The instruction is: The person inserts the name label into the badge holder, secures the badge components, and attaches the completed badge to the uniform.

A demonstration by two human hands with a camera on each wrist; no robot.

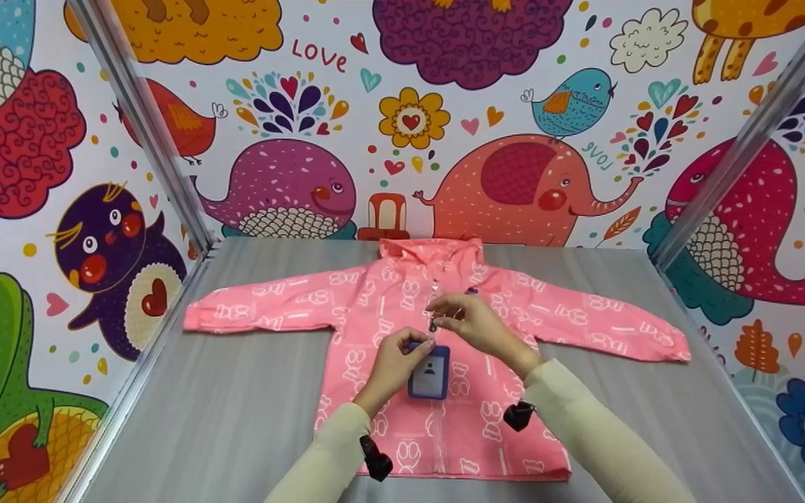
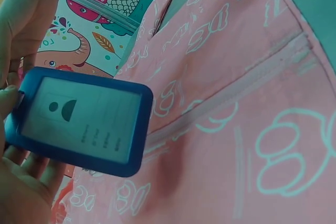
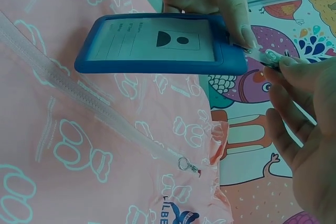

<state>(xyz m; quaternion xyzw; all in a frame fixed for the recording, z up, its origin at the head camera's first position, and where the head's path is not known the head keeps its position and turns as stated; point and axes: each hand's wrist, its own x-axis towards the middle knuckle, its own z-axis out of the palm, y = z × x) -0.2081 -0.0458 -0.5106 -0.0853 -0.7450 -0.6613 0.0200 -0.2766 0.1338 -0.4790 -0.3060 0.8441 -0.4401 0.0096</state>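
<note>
A blue-framed ID badge holder [image 1: 429, 377] with a printed card hangs over the front of a pink hooded jacket [image 1: 388, 293]. My left hand [image 1: 398, 360] pinches the holder at its top edge, the thumb on its front. Just above, my right hand [image 1: 471, 323] pinches a small clip [image 3: 270, 59] between thumb and fingertips. In the right wrist view, a short clear strap [image 3: 255, 53] runs from the clip to the badge's top end. The jacket lies face up with both sleeves spread and its front zipper [image 3: 105, 106] closed.
The jacket lies on a grey wood-grain table [image 1: 249, 405]. A wall [image 1: 409, 195] printed with cartoon animals stands behind it, with similar panels at both sides and metal posts [image 1: 158, 147] in the corners. Black devices [image 1: 376, 460] hang at both wrists.
</note>
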